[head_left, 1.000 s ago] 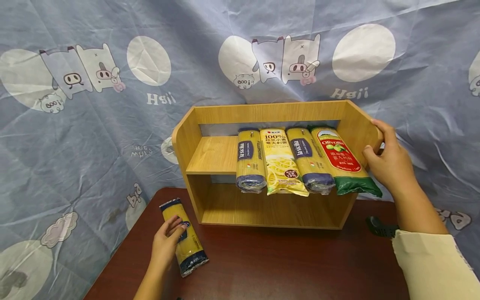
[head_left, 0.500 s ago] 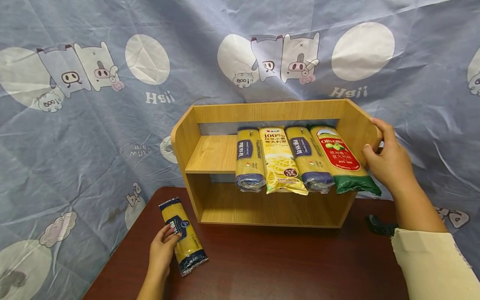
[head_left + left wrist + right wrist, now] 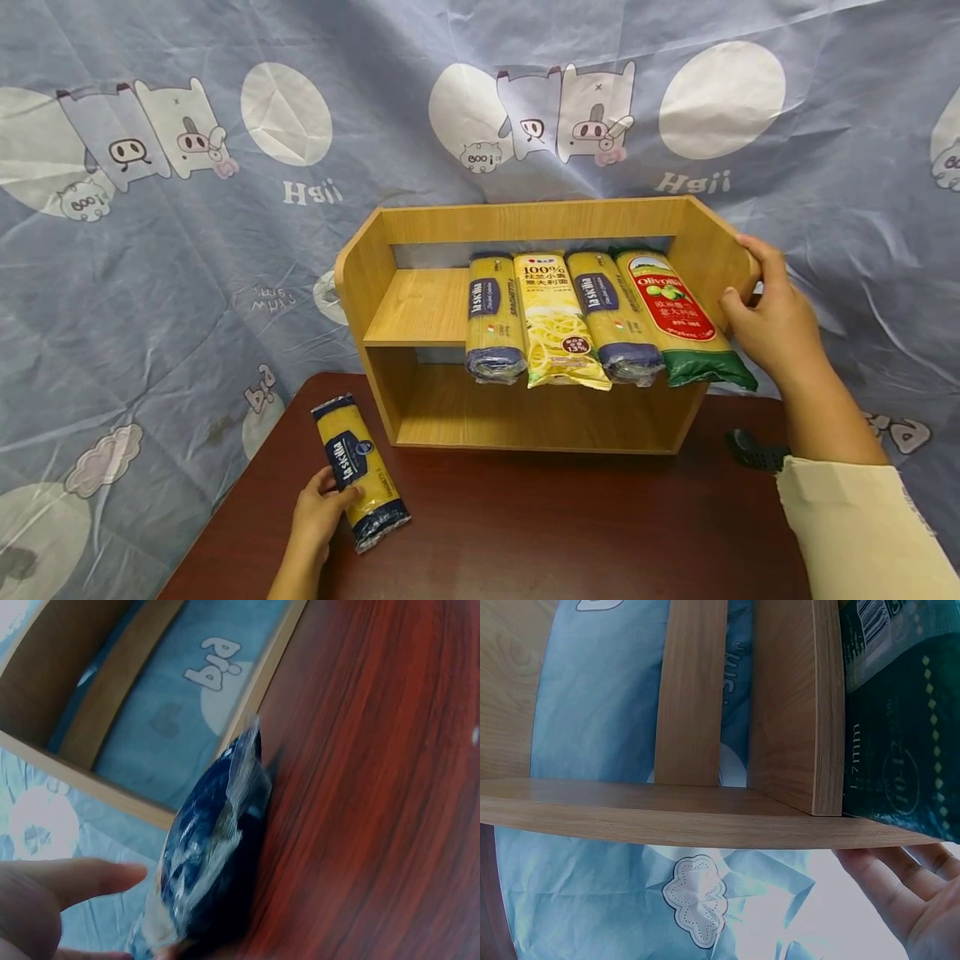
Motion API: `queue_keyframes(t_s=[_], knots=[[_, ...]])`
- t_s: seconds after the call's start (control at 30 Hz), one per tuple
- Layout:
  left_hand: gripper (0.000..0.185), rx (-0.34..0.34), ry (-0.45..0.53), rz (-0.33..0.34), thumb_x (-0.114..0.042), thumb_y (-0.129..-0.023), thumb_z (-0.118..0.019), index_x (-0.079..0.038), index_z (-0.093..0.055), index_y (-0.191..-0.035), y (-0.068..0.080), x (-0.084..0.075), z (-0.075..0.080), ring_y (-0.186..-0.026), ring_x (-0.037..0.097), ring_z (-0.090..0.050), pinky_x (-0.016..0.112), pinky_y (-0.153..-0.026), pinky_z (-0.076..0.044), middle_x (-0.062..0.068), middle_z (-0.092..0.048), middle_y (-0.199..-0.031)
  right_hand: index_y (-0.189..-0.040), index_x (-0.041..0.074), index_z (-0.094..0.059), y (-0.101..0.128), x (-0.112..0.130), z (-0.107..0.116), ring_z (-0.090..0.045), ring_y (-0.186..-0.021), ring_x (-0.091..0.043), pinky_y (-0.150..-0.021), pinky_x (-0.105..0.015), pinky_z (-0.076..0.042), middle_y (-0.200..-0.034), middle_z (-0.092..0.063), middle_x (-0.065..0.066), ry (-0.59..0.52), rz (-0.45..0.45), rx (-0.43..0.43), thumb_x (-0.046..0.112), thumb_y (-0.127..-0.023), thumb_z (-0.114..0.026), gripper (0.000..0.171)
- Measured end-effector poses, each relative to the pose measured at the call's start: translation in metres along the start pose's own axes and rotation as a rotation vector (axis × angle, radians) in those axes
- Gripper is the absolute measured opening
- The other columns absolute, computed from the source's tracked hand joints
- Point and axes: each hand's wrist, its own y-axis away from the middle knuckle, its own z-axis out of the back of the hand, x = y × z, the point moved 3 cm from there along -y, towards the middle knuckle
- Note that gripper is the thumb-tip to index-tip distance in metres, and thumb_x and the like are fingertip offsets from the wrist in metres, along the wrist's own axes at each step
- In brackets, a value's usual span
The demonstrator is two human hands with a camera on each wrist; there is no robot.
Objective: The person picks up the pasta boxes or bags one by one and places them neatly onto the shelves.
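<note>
A pack of spaghetti (image 3: 358, 471) with navy ends lies slanted on the table, left of the wooden shelf (image 3: 536, 218). My left hand (image 3: 318, 512) holds its left edge, thumb over the top and fingers at the side. Up close in the left wrist view, the pack's crinkled navy end (image 3: 214, 832) shows beside a fingertip. With thumb and fingers on either side, my right hand (image 3: 780, 321) grips the shelf's right side panel (image 3: 712, 258). Part of that hand (image 3: 907, 892) shows in the right wrist view, its fingers against the panel's outer face.
On the upper shelf lie several pasta packs: a purple-ended one (image 3: 495, 321), a yellow one (image 3: 558, 321), another purple-ended one (image 3: 611, 317) and a green-ended one (image 3: 678, 317). A black object (image 3: 753, 450) sits right of the shelf. A patterned cloth (image 3: 225, 250) hangs behind.
My left hand has slid back and left from over the spaghetti pack's label to its lower left edge, uncovering the label. The right hand stays on the shelf panel.
</note>
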Motion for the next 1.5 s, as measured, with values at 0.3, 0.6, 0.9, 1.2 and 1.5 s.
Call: queue_keyframes(t_s=[0.3,0.6,0.9,1.2,1.5], knots=[[0.091,0.06,-0.014,0.028,-0.018,-0.085,-0.082,0.011,-0.026,-0.151,0.001,0.007,0.001,-0.081,0.019,-0.062,0.032,-0.066,-0.058,0.026,-0.051,-0.114,-0.16,0.038,-0.017,0.001,0.0,-0.001,-0.056,-0.118,-0.06,-0.082,-0.064,-0.047,-0.139,-0.05,-0.038,-0.015,-0.003,0.014,0.024,-0.1,-0.048,0.069],[0.064,0.071,-0.01,0.079,-0.022,-0.088,-0.079,0.015,-0.046,-0.128,0.002,0.012,0.003,-0.07,0.015,-0.066,0.032,-0.063,-0.059,0.021,-0.068,-0.1,-0.16,0.038,-0.018,0.001,-0.001,-0.002,-0.056,-0.118,-0.06,-0.081,-0.063,-0.047,-0.137,-0.051,-0.04,-0.018,0.006,0.012,0.023,-0.099,-0.049,0.07],[0.039,0.064,0.004,0.052,-0.019,-0.092,-0.072,0.007,-0.049,-0.109,0.005,0.014,0.002,-0.066,0.016,-0.059,0.031,-0.059,-0.057,0.006,-0.062,-0.079,-0.16,0.038,-0.018,0.001,0.0,-0.001,-0.056,-0.118,-0.06,-0.082,-0.064,-0.046,-0.138,-0.05,-0.039,-0.02,0.006,0.005,0.023,-0.099,-0.048,0.069],[0.032,0.059,0.007,0.029,-0.018,-0.094,-0.068,0.003,-0.048,-0.108,0.004,0.011,0.004,-0.079,0.017,-0.062,0.034,-0.068,-0.058,0.01,-0.064,-0.093,-0.16,0.038,-0.018,0.0,0.001,-0.002,-0.056,-0.118,-0.06,-0.08,-0.061,-0.048,-0.137,-0.051,-0.04,-0.016,0.005,0.006,0.023,-0.099,-0.049,0.069],[0.024,0.094,0.139,0.024,-0.008,-0.091,-0.067,0.002,-0.052,-0.107,0.006,0.008,0.007,-0.076,0.014,-0.057,0.03,-0.063,-0.053,-0.001,-0.06,-0.086,-0.16,0.039,-0.018,0.001,0.001,-0.001,-0.057,-0.118,-0.058,-0.078,-0.056,-0.047,-0.133,-0.054,-0.041,0.0,-0.007,0.006,0.024,-0.099,-0.048,0.069]])
